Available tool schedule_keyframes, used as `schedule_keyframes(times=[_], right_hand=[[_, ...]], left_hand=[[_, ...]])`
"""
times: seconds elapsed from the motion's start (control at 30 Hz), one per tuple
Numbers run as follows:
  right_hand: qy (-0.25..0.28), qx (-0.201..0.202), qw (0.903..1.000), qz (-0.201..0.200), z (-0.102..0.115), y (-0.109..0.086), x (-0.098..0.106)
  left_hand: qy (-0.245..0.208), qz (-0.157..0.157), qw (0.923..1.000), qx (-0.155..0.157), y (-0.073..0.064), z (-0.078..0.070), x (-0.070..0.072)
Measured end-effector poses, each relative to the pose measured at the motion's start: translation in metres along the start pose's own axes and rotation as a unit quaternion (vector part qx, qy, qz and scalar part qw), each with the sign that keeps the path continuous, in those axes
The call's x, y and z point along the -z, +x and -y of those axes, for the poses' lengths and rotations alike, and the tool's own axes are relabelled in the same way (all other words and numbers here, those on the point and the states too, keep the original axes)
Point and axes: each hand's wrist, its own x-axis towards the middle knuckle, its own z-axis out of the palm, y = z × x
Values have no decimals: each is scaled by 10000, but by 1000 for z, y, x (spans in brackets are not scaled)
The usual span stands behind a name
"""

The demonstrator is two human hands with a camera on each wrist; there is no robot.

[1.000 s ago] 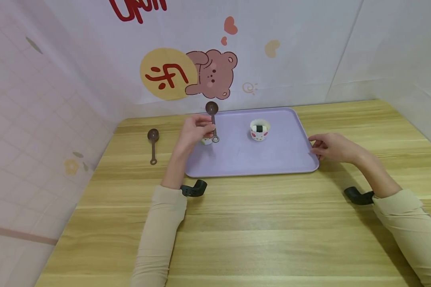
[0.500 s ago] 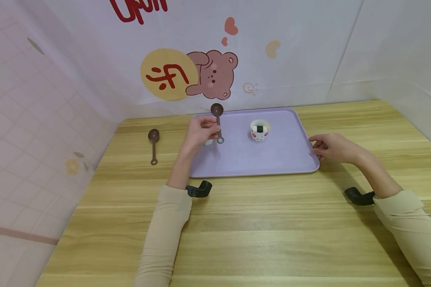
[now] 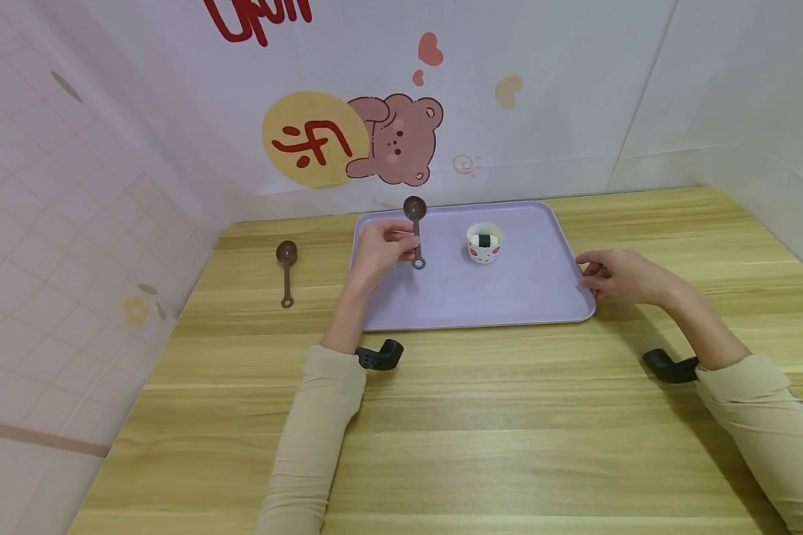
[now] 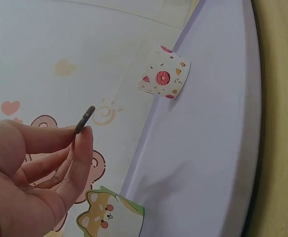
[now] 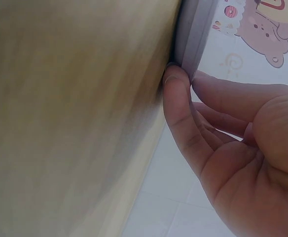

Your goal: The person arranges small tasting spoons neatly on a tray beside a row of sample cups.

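Observation:
My left hand (image 3: 381,251) pinches a brown measuring spoon (image 3: 415,209) by its handle, bowl end away from me, above the left part of a lilac tray (image 3: 482,293). Below that hand, the left wrist view shows a paper cup with a dog face (image 4: 115,216), largely hidden by the hand in the head view. Right of the spoon, a white paper cup with a doughnut print (image 3: 484,255) stands on the tray, holding a white piece with a black band (image 3: 485,241). My right hand (image 3: 621,276) grips the tray's right rim between thumb and finger.
A second brown measuring spoon (image 3: 286,254) lies on the wooden table (image 3: 482,416), left of the tray. Behind the tray rises a white backdrop (image 3: 562,134) printed with a bear and hearts. A pale wall stands along the left.
My left hand has moved a little to the right over the tray with the measuring spoon. The right hand, tray and doughnut-print cup have stayed in place.

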Motion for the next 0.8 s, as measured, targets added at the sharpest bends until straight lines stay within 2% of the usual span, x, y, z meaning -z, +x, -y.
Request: schedule_keyframes(times=[0.3,0.8], right_hand=[[-49,-4,10000,-15,-2,1,-1],[-64,87,9999,-23,-5,1,-1]], left_hand=[[-34,-73,9999,-68,3,4,-8],[-90,-77,9999,93,4,8,-18]])
